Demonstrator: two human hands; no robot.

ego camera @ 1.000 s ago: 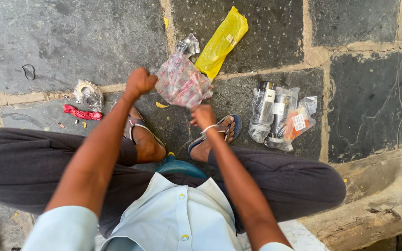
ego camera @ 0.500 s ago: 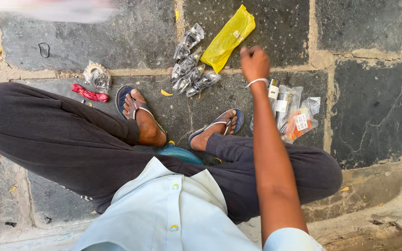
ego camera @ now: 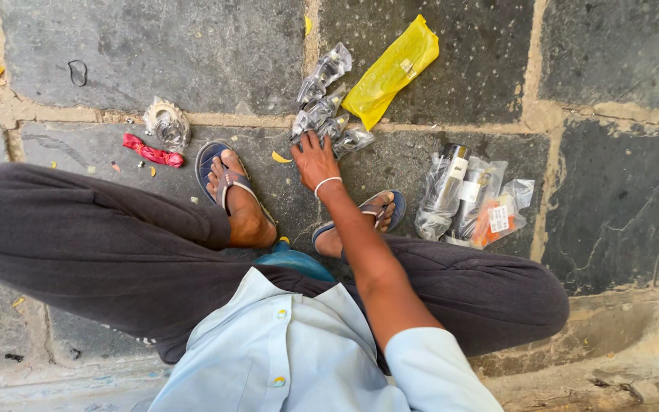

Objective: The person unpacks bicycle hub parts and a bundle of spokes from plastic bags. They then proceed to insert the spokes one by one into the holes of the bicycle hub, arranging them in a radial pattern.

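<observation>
Our right hand [ego camera: 314, 160] spreads open, fingertips resting on the clear plastic packets [ego camera: 322, 107] lying on the stone floor [ego camera: 154, 46] beside the yellow bag [ego camera: 390, 70], gripping nothing, seemingly sorting them within reach.

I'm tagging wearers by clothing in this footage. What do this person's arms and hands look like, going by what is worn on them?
Only the right hand shows: bare, no glove, with a thin white band round the wrist. The forearm is uncovered up to a short, pale blue shirt sleeve ending near the elbow. No rings or watch can be made out.
</observation>
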